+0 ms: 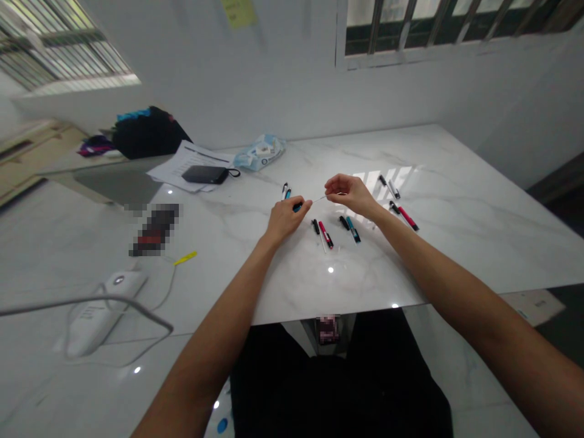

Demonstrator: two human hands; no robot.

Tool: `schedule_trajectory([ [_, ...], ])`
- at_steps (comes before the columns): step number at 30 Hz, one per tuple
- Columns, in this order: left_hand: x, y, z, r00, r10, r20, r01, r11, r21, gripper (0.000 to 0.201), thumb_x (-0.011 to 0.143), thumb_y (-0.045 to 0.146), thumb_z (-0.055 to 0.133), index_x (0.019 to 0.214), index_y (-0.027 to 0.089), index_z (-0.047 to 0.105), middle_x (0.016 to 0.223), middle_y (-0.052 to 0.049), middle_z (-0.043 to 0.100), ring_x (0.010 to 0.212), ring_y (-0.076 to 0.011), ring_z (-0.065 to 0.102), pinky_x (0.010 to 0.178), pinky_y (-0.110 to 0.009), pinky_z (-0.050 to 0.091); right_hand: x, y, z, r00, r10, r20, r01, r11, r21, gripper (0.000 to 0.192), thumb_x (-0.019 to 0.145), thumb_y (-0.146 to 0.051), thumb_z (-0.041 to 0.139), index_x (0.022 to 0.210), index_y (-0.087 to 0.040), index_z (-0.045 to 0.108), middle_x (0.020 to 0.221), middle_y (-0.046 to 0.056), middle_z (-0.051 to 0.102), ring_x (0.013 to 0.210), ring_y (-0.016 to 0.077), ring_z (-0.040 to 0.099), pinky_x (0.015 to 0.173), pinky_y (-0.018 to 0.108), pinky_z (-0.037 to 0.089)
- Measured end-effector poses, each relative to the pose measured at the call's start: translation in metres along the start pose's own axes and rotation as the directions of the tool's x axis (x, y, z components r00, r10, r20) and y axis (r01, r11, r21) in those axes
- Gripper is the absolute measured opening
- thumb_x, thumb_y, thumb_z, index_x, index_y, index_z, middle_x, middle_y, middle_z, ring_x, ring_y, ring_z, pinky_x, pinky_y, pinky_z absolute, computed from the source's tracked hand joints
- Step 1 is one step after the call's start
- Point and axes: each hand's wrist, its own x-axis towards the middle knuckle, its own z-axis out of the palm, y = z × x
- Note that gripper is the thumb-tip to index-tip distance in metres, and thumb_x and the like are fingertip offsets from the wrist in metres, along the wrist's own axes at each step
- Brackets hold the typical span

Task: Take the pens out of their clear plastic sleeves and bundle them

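Observation:
My left hand [283, 218] is closed around a blue pen barrel [297, 207] just above the white marble table [456, 201]. My right hand [349, 193] pinches the far end of a thin pen refill [319, 198] that runs between both hands. Below the hands lie a red pen [325, 234] with a black cap and a teal pen [353, 229] with a black cap. Another red pen [407, 218] and a black-and-white pen [394, 189] lie to the right. More pen parts [285, 190] sit just behind my left hand.
A black power bank [205, 174] rests on papers [182, 165] at the back left, next to a plastic-wrapped packet [260, 152] and a black bag [148, 131]. A yellow strip [185, 258], a white power strip [103, 310] with cable and a blurred object [155, 228] lie left.

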Motion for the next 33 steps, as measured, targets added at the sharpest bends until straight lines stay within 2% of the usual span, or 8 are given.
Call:
schedule_trajectory([
  [5, 0.001, 0.0, 0.002, 1.0, 0.012, -0.008, -0.013, 0.999, -0.031, 0.042, 0.104, 0.052, 0.058, 0.076, 0.021, 0.066, 0.073, -0.001, 0.062, 0.072, -0.0178, 0.052, 0.072, -0.033, 0.032, 0.0, 0.001, 0.003, 0.999, 0.008, 0.034, -0.008, 1.0, 0.007, 0.035, 0.072, -0.031, 0.09, 0.101, -0.02, 0.074, 0.091, 0.004, 0.08, 0.087, 0.0184, 0.075, 0.088, 0.037, 0.062],
  [12, 0.004, 0.002, 0.007, 0.995, 0.093, 0.03, -0.079, 0.95, -0.303, 0.031, 0.1, 0.047, 0.062, 0.085, 0.02, 0.065, 0.075, 0.001, 0.06, 0.073, -0.0151, 0.052, 0.072, -0.03, 0.039, -0.001, -0.008, 0.011, 0.998, -0.025, 0.055, 0.022, 0.998, 0.051, 0.04, 0.075, -0.035, 0.093, 0.106, -0.02, 0.073, 0.097, 0.005, 0.079, 0.091, 0.019, 0.075, 0.089, 0.037, 0.064],
  [15, 0.005, 0.003, 0.009, 0.996, 0.049, 0.074, -0.005, 0.864, -0.504, 0.027, 0.098, 0.046, 0.064, 0.091, 0.02, 0.061, 0.073, 0.003, 0.054, 0.067, -0.0129, 0.049, 0.065, -0.027, 0.038, -0.002, -0.015, 0.011, 0.996, -0.059, 0.07, 0.054, 0.996, 0.069, 0.046, 0.076, -0.037, 0.094, 0.113, -0.021, 0.074, 0.106, 0.006, 0.079, 0.096, 0.0196, 0.075, 0.093, 0.038, 0.064],
  [20, 0.001, 0.009, 0.005, 0.972, 0.033, 0.234, 0.17, 0.592, -0.788, 0.036, 0.081, 0.035, 0.075, 0.106, 0.024, 0.051, 0.069, 0.01, 0.046, 0.053, -0.0074, 0.036, 0.054, -0.023, 0.027, -0.002, -0.022, 0.01, 0.992, -0.103, 0.069, 0.101, 0.994, 0.035, 0.048, 0.078, -0.045, 0.091, 0.118, -0.022, 0.078, 0.121, 0.008, 0.079, 0.108, 0.0226, 0.072, 0.104, 0.043, 0.061],
  [22, -0.001, 0.013, 0.002, 0.952, 0.089, 0.294, 0.211, 0.504, -0.837, 0.045, 0.074, 0.028, 0.078, 0.108, 0.025, 0.048, 0.067, 0.012, 0.043, 0.052, -0.0061, 0.031, 0.054, -0.023, 0.024, -0.002, -0.021, 0.012, 0.99, -0.118, 0.081, 0.118, 0.993, 0.0, 0.043, 0.082, -0.05, 0.088, 0.115, -0.021, 0.08, 0.116, 0.008, 0.08, 0.107, 0.0223, 0.071, 0.103, 0.043, 0.059],
  [25, -0.004, 0.017, 0.0, 0.92, 0.158, 0.359, 0.256, 0.451, -0.855, 0.054, 0.069, 0.023, 0.079, 0.114, 0.025, 0.049, 0.068, 0.012, 0.044, 0.052, -0.0055, 0.031, 0.053, -0.023, 0.023, -0.004, -0.017, 0.018, 0.975, -0.121, 0.184, 0.132, 0.99, -0.044, 0.043, 0.09, -0.056, 0.082, 0.112, -0.019, 0.081, 0.098, 0.005, 0.078, 0.092, 0.0187, 0.068, 0.089, 0.035, 0.057],
  [29, -0.005, 0.018, -0.001, 0.895, 0.201, 0.397, 0.271, 0.46, -0.845, 0.052, 0.07, 0.023, 0.078, 0.114, 0.024, 0.052, 0.068, 0.011, 0.04, 0.052, -0.0062, 0.031, 0.053, -0.025, 0.022, -0.006, -0.014, 0.024, 0.947, -0.122, 0.297, 0.147, 0.987, -0.062, 0.043, 0.095, -0.056, 0.08, 0.11, -0.017, 0.08, 0.075, -0.002, 0.063, 0.071, 0.0131, 0.052, 0.065, 0.028, 0.043],
  [33, -0.005, 0.018, -0.003, 0.891, 0.198, 0.409, 0.256, 0.525, -0.811, 0.039, 0.071, 0.025, 0.074, 0.101, 0.025, 0.048, 0.071, 0.009, 0.039, 0.055, -0.007, 0.033, 0.055, -0.026, 0.026, -0.008, -0.017, 0.023, 0.946, -0.067, 0.317, 0.093, 0.993, -0.067, 0.037, 0.092, -0.055, 0.082, 0.102, -0.019, 0.081, 0.065, -0.006, 0.046, 0.063, 0.0119, 0.039, 0.059, 0.029, 0.033],
])
